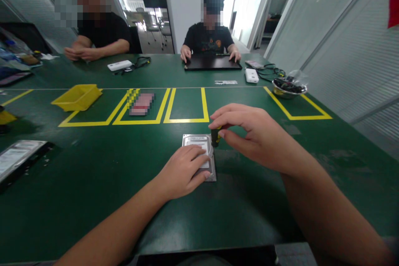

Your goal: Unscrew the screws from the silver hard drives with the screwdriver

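Observation:
A silver hard drive with a white label lies flat on the green table in front of me. My left hand rests on top of it, fingers apart and lying across the label, thumb near the right side. My right hand is closed in a pinch around the short dark screwdriver with yellow marks. The screwdriver stands roughly upright, its lower end at the drive's upper right edge. Its tip is too small to make out.
Yellow tape marks boxes on the table. Beyond are a yellow bin, a pink blurred item and a metal bowl of dark parts. Another drive lies left. Two people sit opposite, one touching a black panel.

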`<move>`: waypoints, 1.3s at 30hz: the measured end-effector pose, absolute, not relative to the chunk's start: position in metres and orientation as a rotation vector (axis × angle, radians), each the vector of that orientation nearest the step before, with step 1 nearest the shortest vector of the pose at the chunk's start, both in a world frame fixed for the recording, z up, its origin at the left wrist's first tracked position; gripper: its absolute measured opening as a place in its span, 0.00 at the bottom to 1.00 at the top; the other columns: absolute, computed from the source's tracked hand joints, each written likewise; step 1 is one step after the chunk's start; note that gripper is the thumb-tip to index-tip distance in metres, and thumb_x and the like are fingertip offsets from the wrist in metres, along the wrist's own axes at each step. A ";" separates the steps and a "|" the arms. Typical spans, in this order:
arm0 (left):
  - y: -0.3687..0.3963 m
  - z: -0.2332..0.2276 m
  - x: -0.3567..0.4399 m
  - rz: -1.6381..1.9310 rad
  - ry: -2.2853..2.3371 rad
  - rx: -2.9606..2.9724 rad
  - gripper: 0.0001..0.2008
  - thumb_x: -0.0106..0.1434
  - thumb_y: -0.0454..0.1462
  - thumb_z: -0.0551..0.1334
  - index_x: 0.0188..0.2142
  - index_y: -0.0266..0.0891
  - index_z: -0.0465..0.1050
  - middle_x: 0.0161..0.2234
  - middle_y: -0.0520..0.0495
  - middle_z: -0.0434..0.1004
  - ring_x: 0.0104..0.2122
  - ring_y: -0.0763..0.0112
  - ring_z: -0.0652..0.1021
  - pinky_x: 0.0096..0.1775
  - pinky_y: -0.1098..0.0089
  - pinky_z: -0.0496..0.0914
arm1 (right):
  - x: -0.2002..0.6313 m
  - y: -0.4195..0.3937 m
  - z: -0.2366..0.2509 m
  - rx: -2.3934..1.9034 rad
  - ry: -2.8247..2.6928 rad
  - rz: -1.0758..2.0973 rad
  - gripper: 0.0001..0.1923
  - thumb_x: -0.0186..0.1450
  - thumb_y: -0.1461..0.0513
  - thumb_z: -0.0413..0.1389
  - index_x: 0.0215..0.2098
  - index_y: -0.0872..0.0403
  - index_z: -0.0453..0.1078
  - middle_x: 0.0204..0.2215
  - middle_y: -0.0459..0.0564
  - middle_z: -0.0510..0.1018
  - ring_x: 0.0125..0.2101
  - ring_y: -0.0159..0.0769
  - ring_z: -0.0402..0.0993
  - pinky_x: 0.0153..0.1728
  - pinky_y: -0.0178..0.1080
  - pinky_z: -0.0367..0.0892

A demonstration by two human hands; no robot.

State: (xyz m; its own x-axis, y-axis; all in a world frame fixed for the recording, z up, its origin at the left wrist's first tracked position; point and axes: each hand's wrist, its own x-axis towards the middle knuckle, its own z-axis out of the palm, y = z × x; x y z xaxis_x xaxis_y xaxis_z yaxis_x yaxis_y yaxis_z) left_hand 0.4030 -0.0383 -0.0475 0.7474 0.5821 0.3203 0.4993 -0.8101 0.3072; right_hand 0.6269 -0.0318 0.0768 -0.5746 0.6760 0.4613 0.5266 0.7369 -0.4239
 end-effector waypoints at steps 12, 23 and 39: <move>-0.038 -0.049 0.402 0.571 0.871 2.747 0.18 0.69 0.43 0.56 0.54 0.39 0.70 0.53 0.39 0.72 0.55 0.53 0.70 0.56 0.50 0.66 | 0.626 -0.032 0.076 -1.002 -2.325 0.287 0.07 0.64 0.70 0.56 0.40 0.55 0.73 0.38 0.47 0.78 0.40 0.34 0.74 0.43 0.36 0.67; -0.038 -0.048 0.403 0.568 0.871 2.752 0.18 0.70 0.43 0.56 0.54 0.38 0.70 0.53 0.39 0.72 0.55 0.53 0.70 0.56 0.50 0.66 | 0.633 -0.035 0.082 -0.957 -2.410 0.317 0.15 0.65 0.71 0.52 0.47 0.56 0.75 0.45 0.49 0.80 0.46 0.35 0.75 0.50 0.36 0.67; -0.038 -0.048 0.403 0.568 0.867 2.754 0.17 0.70 0.43 0.56 0.54 0.38 0.70 0.52 0.40 0.72 0.54 0.54 0.71 0.55 0.50 0.66 | 0.631 -0.036 0.083 -1.043 -2.477 0.116 0.16 0.68 0.68 0.50 0.50 0.58 0.76 0.42 0.53 0.77 0.41 0.37 0.74 0.45 0.38 0.68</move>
